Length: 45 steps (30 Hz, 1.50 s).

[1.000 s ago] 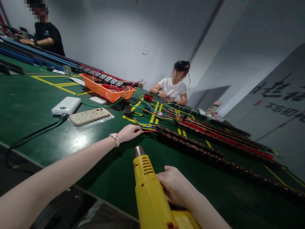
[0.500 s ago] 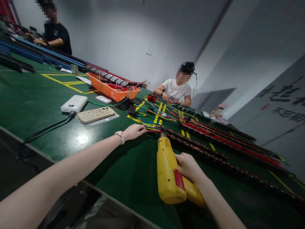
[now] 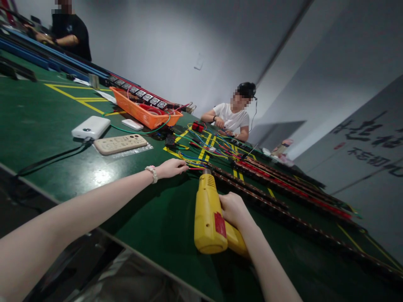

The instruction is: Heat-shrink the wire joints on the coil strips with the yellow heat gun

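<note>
My right hand (image 3: 234, 208) is wrapped round the handle of a yellow heat gun (image 3: 208, 216) that has a red label on its side. Its metal nozzle points away from me, at a bundle of coloured wires (image 3: 197, 162). My left hand (image 3: 170, 168), with a beaded bracelet on the wrist, pinches the end of a red wire (image 3: 197, 168) just left of the nozzle. These wires run into the near end of a long dark strip (image 3: 248, 188) with copper-coloured parts. The nozzle tip overlaps the wires in view, so I cannot tell whether they touch.
An orange basket (image 3: 151, 120) holding red wire stands beyond my left hand. On the left lie a phone (image 3: 121, 144), a white power bank (image 3: 91, 127) with a black cable and a small white case (image 3: 132, 124). Two people (image 3: 233, 119) work across the green table (image 3: 151, 222).
The view has shifted slightly, so the hands and the heat gun appear a little further left. My left hand keeps its pinch on the wire, and my right hand keeps holding the heat gun.
</note>
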### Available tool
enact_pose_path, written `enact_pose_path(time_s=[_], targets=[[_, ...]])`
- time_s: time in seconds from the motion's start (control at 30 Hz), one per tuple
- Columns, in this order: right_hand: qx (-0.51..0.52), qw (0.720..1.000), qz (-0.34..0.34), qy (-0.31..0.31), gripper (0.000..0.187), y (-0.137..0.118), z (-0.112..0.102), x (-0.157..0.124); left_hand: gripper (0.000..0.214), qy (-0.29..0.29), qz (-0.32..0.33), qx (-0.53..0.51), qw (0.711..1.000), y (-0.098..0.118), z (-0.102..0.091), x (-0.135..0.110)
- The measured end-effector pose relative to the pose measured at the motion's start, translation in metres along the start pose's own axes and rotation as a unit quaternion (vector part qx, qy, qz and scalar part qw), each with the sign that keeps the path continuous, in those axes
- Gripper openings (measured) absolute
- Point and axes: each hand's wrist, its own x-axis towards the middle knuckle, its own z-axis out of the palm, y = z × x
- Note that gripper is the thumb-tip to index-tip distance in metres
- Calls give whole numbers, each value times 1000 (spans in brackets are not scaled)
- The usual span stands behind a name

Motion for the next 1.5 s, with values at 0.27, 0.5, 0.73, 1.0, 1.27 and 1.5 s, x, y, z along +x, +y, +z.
enact_pose_path(time_s=[0.27, 0.5, 0.73, 1.0, 1.27, 1.5], targets=[[-21, 999, -26, -7, 15, -25, -8, 19, 41, 10, -2, -9, 1000, 1, 0, 0], [-19, 999, -43, 3, 19, -34, -10, 26, 39, 21, 4, 4, 1000, 0, 0, 2], [5, 999, -47, 11, 15, -31, -7, 22, 38, 4, 1, -10, 1000, -2, 0, 0], [25, 999, -14, 21, 17, -6, 2, 6, 39, -3, 1, 3, 1000, 0, -2, -1], [27, 1000, 14, 1, 17, 3, 5, -1, 40, -7, 6, 13, 1000, -1, -3, 0], [14, 999, 27, -20, 20, -3, -1, 1, 39, -10, 12, 15, 1000, -3, -2, 0]])
